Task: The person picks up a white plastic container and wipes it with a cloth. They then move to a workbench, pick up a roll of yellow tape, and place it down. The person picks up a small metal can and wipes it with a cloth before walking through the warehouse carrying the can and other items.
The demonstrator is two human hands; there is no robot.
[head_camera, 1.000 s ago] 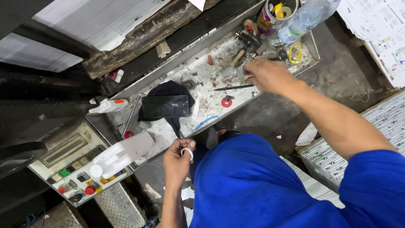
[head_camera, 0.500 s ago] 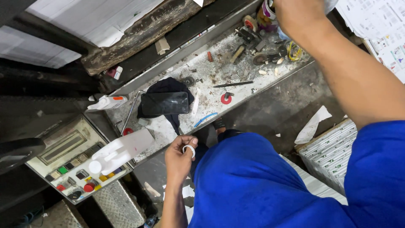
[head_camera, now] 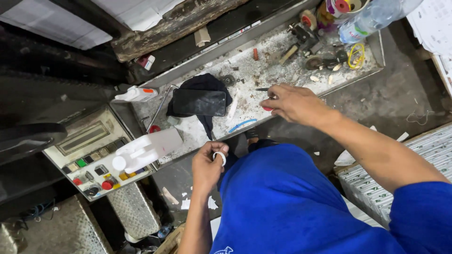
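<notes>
My left hand (head_camera: 207,167) is held close to my body below the tray's front edge, pinching a small white ring-shaped roll (head_camera: 219,157) between thumb and fingers. My right hand (head_camera: 294,103) reaches over the dirty metal tray (head_camera: 245,77), fingers curled down on a thin dark tool (head_camera: 262,89) whose tip sticks out to the left of the fingertips. A small red disc (head_camera: 266,108) lies partly under the same fingers. My blue shirt (head_camera: 292,202) fills the lower middle.
On the tray, a black phone (head_camera: 199,102) lies on a black cloth, with a blue strip (head_camera: 242,124) nearby; small tools, a yellow rubber band (head_camera: 355,54) and a clear bottle (head_camera: 372,19) lie far right. A white bottle (head_camera: 146,148) rests on a button panel (head_camera: 89,164). Printed stacks (head_camera: 400,178) stand right.
My right hand has pulled back from the far right end of the tray, out of which it had reached, and now rests on the thin dark tool. The left hand has kept the white roll.
</notes>
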